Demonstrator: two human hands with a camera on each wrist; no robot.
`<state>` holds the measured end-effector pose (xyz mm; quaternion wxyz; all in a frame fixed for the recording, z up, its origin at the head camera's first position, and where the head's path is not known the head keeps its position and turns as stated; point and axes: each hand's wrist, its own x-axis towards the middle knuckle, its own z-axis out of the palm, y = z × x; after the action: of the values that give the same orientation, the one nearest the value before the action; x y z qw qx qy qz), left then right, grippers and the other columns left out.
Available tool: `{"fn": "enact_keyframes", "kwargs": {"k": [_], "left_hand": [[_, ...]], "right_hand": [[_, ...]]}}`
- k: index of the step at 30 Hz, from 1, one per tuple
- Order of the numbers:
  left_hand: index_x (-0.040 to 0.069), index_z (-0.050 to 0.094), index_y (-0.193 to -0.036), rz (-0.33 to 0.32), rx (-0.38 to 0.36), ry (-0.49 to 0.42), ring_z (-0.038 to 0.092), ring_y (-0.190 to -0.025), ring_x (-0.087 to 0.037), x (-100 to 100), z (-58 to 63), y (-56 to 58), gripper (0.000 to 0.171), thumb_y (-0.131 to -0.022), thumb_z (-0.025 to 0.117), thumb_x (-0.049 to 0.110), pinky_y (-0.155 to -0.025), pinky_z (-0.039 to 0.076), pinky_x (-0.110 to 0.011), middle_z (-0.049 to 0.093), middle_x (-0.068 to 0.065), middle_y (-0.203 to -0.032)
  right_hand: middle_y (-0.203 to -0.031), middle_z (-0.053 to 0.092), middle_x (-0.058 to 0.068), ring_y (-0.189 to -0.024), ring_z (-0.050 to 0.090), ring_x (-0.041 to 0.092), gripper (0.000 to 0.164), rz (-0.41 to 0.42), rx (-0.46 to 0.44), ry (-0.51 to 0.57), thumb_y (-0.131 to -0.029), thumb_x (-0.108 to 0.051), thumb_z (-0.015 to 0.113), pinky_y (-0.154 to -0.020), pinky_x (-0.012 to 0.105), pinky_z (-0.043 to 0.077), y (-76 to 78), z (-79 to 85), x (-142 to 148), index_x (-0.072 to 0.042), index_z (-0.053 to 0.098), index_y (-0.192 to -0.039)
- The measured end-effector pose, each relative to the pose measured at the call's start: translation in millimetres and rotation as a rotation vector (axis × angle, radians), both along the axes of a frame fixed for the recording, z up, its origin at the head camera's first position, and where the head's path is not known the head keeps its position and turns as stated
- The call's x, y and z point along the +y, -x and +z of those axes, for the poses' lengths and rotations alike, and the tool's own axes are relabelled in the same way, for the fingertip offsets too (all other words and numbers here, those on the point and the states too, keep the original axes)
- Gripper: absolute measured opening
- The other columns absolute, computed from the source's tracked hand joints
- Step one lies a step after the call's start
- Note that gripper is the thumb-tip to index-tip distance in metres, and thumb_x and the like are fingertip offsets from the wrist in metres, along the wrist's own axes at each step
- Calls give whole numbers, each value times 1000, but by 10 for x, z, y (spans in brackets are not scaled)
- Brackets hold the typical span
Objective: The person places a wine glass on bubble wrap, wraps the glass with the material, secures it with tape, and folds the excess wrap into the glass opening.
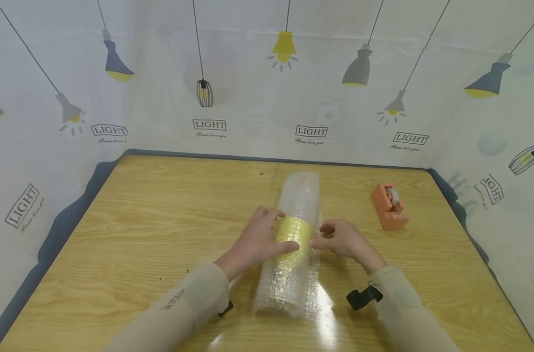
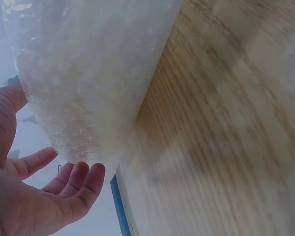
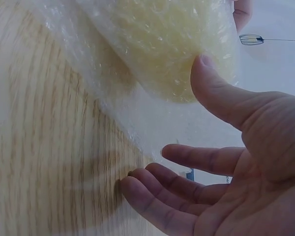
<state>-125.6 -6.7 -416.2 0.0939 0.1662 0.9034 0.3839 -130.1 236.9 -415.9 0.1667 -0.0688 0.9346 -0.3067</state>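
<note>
A long roll of bubble wrap [image 1: 300, 195] lies on the wooden table, with something yellow and cylindrical [image 1: 295, 234] showing through its layers. My left hand [image 1: 260, 239] holds the roll from the left, its thumb across the top and its fingers along the side. From the right, my right hand [image 1: 344, 239] touches the roll with its thumb. In the right wrist view, the right fingers [image 3: 162, 211] hang loosely bent near the loose flap [image 3: 88, 54] of bubble wrap, with a gap below the thumb. What the yellow thing is cannot be made out through the wrap.
An orange tape dispenser [image 1: 389, 208] holding a roll of tape stands at the right of the table [image 1: 161, 205]. Behind and beside the table hangs a pale curtain [image 1: 249, 98] printed with lamps. Each sleeve has a dark strap near the wrist.
</note>
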Motion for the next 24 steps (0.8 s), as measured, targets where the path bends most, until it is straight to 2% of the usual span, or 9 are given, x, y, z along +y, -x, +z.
{"fn": "enact_keyframes", "kwargs": {"k": [8, 13, 18, 20, 24], "left_hand": [[12, 54, -143, -12, 43, 5, 55, -102, -21, 81, -2, -13, 82, -79, 88, 50, -89, 56, -37, 51, -10, -128], [13, 54, -142, -2, 47, 5, 53, -102, -19, 126, -26, -23, 83, -77, 89, 51, -85, 56, -33, 50, -8, -128], [16, 54, -141, 6, 54, -7, 52, -102, -18, 165, -33, -44, 82, -76, 90, 51, -84, 55, -31, 49, -6, -127], [16, 55, -141, 6, 60, -7, 52, -102, -18, 180, -32, -52, 82, -75, 90, 51, -84, 55, -31, 49, -5, -127], [16, 54, -142, 8, 69, 1, 51, -104, -18, 208, -20, -67, 83, -75, 90, 51, -84, 55, -30, 48, -5, -127]], "right_hand": [[-121, 68, 26, -109, 66, 39, 59, 10, 7, 30, -90, -37, 81, -84, 46, 61, -28, -5, 76, 8, 65, -124], [-119, 69, 24, -104, 68, 34, 58, 3, -33, 156, -92, -30, 79, -78, 42, 63, -52, 31, 106, 9, 61, -130], [-122, 66, 30, -98, 71, 35, 57, -30, -135, 352, -101, -26, 69, -83, 46, 64, -56, 62, 93, 13, 51, -138], [-123, 66, 32, -98, 72, 35, 61, -49, -158, 381, -102, -30, 67, -84, 46, 64, -60, 79, 59, 15, 48, -138], [-118, 67, 32, -91, 74, 32, 68, -99, -167, 375, -98, -35, 72, -81, 45, 65, -76, 108, -43, 16, 47, -136]]}}
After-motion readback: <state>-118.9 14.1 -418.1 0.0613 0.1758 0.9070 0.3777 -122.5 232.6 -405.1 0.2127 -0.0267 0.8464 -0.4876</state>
